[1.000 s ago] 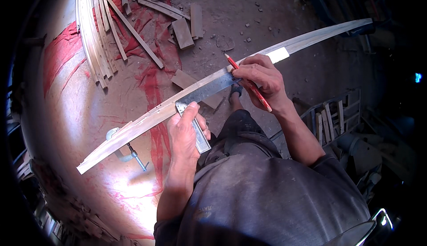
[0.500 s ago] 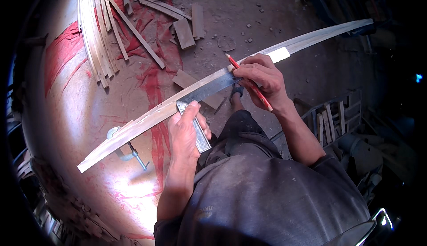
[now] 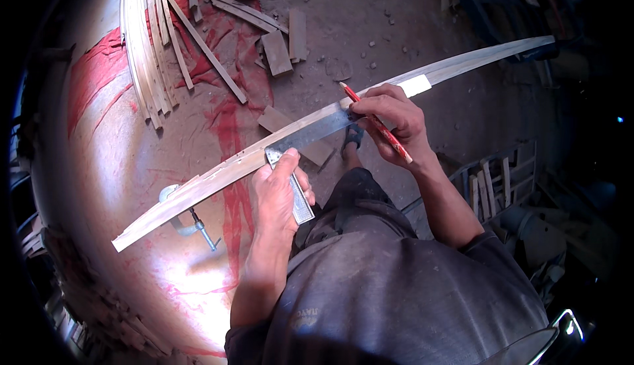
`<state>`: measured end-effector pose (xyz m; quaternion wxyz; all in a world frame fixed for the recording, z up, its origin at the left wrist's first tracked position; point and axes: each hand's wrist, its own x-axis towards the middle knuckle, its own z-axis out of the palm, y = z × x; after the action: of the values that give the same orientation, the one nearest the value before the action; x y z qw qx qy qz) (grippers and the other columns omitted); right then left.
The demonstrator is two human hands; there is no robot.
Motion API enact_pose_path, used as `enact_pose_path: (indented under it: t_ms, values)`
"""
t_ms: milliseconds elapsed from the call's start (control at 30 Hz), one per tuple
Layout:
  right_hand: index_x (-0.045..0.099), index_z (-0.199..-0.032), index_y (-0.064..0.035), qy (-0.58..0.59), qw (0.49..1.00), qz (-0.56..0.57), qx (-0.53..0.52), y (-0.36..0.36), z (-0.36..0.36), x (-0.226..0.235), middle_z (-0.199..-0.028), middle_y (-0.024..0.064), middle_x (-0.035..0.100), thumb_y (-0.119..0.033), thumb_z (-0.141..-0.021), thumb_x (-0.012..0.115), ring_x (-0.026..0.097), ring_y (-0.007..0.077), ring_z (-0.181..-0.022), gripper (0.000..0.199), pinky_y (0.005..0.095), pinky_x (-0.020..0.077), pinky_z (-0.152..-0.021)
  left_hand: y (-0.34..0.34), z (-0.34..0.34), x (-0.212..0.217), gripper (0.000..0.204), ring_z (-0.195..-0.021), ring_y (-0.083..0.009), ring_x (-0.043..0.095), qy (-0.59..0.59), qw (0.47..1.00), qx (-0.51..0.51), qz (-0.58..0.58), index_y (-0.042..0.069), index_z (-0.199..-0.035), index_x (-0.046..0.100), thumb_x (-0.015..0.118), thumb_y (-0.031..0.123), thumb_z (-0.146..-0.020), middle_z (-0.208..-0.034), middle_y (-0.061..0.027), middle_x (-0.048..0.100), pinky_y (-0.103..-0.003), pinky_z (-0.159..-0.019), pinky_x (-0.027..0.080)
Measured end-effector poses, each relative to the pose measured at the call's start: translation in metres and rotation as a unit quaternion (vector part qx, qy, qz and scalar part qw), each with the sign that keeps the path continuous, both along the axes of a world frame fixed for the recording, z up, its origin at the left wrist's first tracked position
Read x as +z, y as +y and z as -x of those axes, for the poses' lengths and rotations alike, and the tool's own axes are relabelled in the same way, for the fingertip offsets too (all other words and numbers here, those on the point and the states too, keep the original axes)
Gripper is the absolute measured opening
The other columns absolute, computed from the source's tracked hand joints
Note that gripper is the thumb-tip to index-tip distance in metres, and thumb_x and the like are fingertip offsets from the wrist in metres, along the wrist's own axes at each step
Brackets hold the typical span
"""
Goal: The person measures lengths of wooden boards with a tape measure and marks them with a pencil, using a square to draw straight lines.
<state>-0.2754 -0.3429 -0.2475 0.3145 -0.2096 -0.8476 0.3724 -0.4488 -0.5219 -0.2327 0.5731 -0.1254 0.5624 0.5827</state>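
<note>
A long wooden strip (image 3: 210,179) runs slantwise from lower left to upper right in front of me, apparently of stacked pieces. My left hand (image 3: 277,190) is closed on the metal handle of a try square (image 3: 307,134), thumb near the corner. Its blade lies along the strip's near side. At the blade's far end, my right hand (image 3: 395,119) has a red pencil (image 3: 380,126) between its fingers, point facing up and left. Those fingertips are by the blade and the wood; exact contact is hidden. Near the strip's left end sits a metal G-clamp (image 3: 191,223).
Many thin wooden strips (image 3: 137,54) lie at upper left on a red sheet (image 3: 96,77). Short boards (image 3: 277,53) rest on the dusty floor. A rack with wooden pieces (image 3: 492,183) stands at right. A dark blue frame (image 3: 465,1) is at upper right.
Very little differs. The view has shifted slightly, and the pencil in my right hand has tilted a little. My left hand keeps its hold on the try square.
</note>
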Motion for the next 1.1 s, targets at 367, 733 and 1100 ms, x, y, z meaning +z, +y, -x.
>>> enact_pose_path:
  t_ms: [367,733,1100]
  values:
    - [0.06,-0.094,-0.0029,-0.009,0.944,0.325,-0.056,0.004,0.037,0.026,-0.072,0.0028,0.064,-0.026,-0.098,0.072,0.063,0.0103,-0.066,0.026,0.0276,0.0492,-0.061,0.001,0.0,-0.002,0.025,-0.041,-0.0192,0.054,0.025,1.0,-0.013,0.007,0.0,-0.101,0.06,0.066,0.024,-0.102,-0.056,-0.0066,0.055,-0.035,-0.038,0.048]
    - [0.074,-0.084,0.0041,-0.102,0.952,0.287,0.001,0.015,0.047,0.028,-0.064,0.0073,0.065,-0.017,-0.088,0.071,0.062,0.0121,-0.061,0.022,0.0307,0.0488,-0.057,0.001,0.0,-0.002,0.025,-0.041,-0.0187,0.054,0.024,0.999,-0.02,0.014,0.001,-0.102,0.059,0.065,0.025,-0.103,-0.057,-0.0058,0.055,-0.035,-0.038,0.048]
    - [0.074,-0.086,0.0031,-0.119,0.958,0.262,0.0,0.012,0.049,0.031,-0.066,0.0081,0.067,-0.015,-0.09,0.073,0.064,0.0123,-0.063,0.018,0.0314,0.0506,-0.06,0.0,-0.001,-0.001,0.025,-0.041,-0.0178,0.053,0.027,0.999,-0.021,0.011,0.001,-0.101,0.06,0.065,0.026,-0.103,-0.058,-0.0054,0.055,-0.035,-0.039,0.048]
